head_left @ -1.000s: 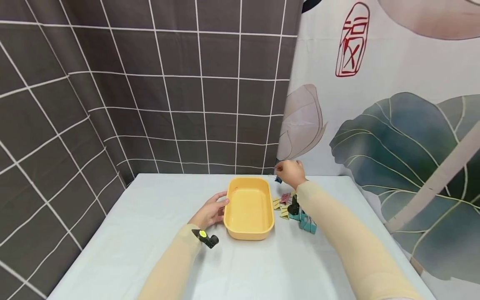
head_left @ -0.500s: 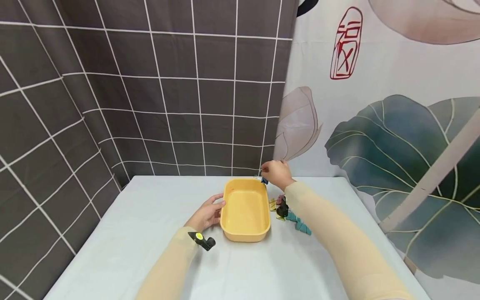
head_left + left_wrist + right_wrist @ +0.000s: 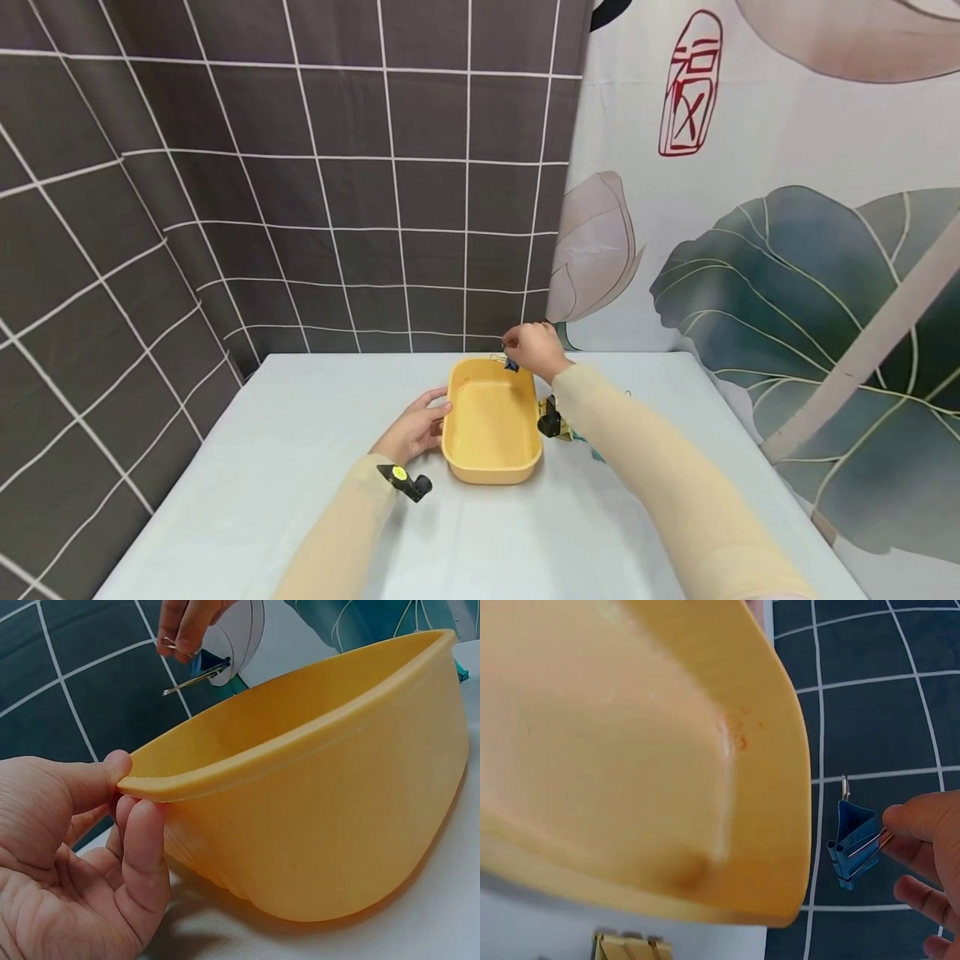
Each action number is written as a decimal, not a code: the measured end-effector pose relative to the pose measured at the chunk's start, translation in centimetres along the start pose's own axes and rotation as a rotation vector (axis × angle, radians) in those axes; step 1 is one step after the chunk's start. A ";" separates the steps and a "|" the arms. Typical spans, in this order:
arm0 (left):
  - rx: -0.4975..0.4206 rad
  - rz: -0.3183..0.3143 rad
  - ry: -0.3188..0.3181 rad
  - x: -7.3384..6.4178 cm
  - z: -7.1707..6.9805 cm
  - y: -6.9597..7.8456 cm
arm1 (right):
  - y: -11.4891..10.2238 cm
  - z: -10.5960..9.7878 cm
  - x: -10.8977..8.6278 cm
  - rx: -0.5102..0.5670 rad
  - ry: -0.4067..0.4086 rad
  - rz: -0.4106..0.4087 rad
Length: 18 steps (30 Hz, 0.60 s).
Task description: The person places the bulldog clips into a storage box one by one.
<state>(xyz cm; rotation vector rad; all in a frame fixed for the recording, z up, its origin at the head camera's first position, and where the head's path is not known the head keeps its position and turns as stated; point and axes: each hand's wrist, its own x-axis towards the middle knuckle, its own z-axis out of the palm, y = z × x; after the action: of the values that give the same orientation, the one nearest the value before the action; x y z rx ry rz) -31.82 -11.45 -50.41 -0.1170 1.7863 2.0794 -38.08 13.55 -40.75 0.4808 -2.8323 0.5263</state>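
Pinching clip (image 3: 853, 844) by wire handle in right hand (image 3: 535, 347), tub (image 3: 315, 825) by rim in left hand (image 3: 409, 427); probably light, stiff-sprung.

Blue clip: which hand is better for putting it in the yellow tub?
Probably the right hand: it pinches the blue clip near the far end of the yellow tub. The left hand grips the tub's left rim, away from the clip, so it seems better for steadying.

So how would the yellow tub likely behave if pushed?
The tub would probably slide rather than roll, sitting low and broad on the table. Its smooth plastic look suggests it's fairly light. Pinched by the left hand, it may pivot there.
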 end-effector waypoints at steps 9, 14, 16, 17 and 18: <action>0.008 -0.006 0.006 -0.1 -0.1 0.1 | -1.1 1.0 0.5 0.003 -0.016 -0.031; 0.011 -0.002 0.003 -0.2 0.0 0.2 | -1.4 1.4 0.6 0.014 -0.026 -0.033; 0.005 -0.005 0.003 -0.2 0.1 0.2 | -1.5 1.5 0.5 0.011 -0.037 -0.027; 0.002 -0.007 0.003 -0.3 0.1 0.3 | -1.6 1.5 0.5 0.014 -0.042 -0.023; 0.001 -0.008 0.004 -0.3 0.2 0.3 | -1.7 1.6 0.5 0.015 -0.046 -0.020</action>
<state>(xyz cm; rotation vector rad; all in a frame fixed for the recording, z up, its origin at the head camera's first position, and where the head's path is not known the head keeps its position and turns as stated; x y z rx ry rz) -31.60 -11.39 -50.02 -0.1281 1.7865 2.0748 -38.23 11.32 -41.53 0.5298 -2.8662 0.5404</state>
